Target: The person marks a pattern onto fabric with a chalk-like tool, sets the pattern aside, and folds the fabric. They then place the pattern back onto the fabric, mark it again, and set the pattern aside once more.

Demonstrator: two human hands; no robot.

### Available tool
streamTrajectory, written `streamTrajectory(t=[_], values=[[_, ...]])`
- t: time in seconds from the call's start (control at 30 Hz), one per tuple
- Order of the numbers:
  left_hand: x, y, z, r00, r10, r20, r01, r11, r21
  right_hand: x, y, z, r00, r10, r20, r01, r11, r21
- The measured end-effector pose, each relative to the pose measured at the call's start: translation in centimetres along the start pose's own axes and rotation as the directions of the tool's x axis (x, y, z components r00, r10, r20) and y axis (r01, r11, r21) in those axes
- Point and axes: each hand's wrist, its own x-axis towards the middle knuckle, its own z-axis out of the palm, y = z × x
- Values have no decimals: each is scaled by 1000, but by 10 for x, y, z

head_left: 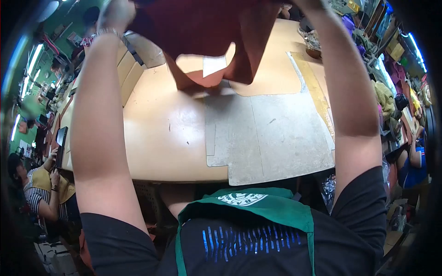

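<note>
A dark red-brown sheet [202, 32] with an irregular lower edge and cut-outs hangs raised at the top, over the far part of the tan table [161, 133]. My left hand [117, 16] is blurred at the sheet's upper left corner, its fingers hidden. At the upper right my right hand [311, 3] is cut by the frame edge near the sheet, so its grip does not show. Beneath the sheet, a grey flat board [276, 138] lies on the table's near right part, reaching over the front edge.
A yellowish strip [317, 87] runs along the right of the board. Stacked tan pieces [131, 76] stand at the left, and a bowl of scraps [313, 43] at the upper right. A person in a striped shirt [39, 195] is at the left, another in blue [414, 168] at the right.
</note>
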Motion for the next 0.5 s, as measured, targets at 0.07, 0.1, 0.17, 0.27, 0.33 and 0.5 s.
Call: streamTrajectory(t=[0.07, 0.1, 0.17, 0.27, 0.33, 0.5], values=[[21, -2, -47, 951, 18, -309, -89, 972, -219, 30, 42, -22, 987, -119, -112, 126, 990, 59], [26, 3, -75, 894, 2, -449, -160, 936, -315, 36, 49, -41, 985, -54, -162, 66, 995, 73], [3, 6, -97, 946, 17, -324, -24, 1000, -19, 35, 18, -80, 984, 110, -138, -102, 993, 65], [-86, 45, -82, 936, -113, -333, 92, 993, -79, -12, -47, -152, 915, 367, 165, -310, 905, -291], [-157, 57, -36, 906, 34, -423, -275, 805, -525, -74, -55, -168, 948, 29, 317, -20, 999, -32], [-320, 150, 3, 941, -269, 205, 336, 679, -652, -208, -141, -178, 738, 153, 657, -361, 912, 193]])
